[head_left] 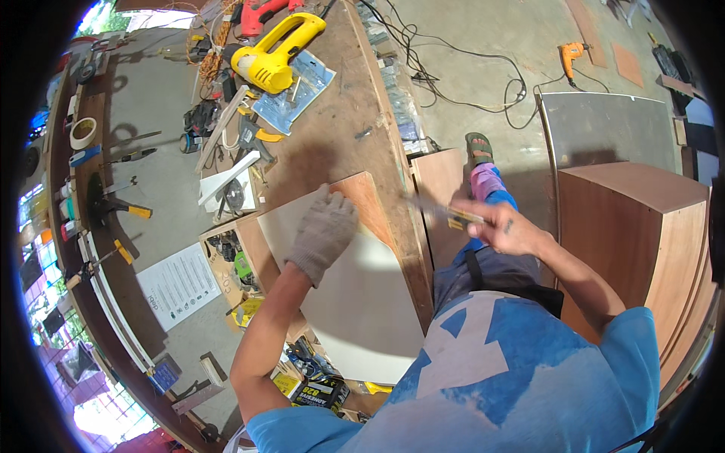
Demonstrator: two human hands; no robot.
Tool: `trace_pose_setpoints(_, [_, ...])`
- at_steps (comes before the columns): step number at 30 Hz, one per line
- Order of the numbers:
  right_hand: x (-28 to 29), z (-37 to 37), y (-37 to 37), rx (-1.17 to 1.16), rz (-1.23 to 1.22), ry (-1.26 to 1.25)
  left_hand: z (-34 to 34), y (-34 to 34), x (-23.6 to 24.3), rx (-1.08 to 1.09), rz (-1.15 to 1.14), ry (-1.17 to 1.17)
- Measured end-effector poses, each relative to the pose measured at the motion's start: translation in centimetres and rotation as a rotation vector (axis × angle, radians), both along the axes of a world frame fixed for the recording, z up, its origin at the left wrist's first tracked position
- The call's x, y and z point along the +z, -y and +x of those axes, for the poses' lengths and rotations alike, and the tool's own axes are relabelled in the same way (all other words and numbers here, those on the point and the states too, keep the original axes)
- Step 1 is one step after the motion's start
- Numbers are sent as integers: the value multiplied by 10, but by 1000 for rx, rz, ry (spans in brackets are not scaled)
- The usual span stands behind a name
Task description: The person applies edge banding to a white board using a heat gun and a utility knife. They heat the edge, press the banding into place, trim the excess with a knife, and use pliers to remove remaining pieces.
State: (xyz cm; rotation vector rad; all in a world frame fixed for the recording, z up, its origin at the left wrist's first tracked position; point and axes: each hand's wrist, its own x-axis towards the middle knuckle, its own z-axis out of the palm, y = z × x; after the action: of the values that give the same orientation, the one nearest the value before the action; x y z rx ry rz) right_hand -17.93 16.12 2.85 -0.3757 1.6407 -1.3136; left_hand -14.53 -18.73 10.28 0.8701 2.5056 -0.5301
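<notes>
While the left hand [326, 230] is on the board [362, 317], the right hand [495, 226] holds a tool [466, 219]

As I look on from far off, I see the pale board near the middle of the frame, with some brown wood showing at its top. The left hand wears a gray glove, and its fingers are bent over the upper part of the board. I can't tell if they pinch it. The right hand is bare, right of the middle, and its fingers are closed around the thin tool. That tool is yellow and black, and its end is blurry. At the top, I see a yellow power tool [276, 57] near a blue packet [310, 79]. An orange drill [572, 54] is at the upper right.
</notes>
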Motion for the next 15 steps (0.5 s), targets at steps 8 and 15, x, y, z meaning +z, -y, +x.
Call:
trace_pose_setpoints(8, [-36, -24, 178, -630, -590, 514, -9, -5, -26, 0, -57, 199])
trace_pose_setpoints(15, [-44, -13, 221, -603, -330, -10, 8, 1, -27, 64, 82, 102])
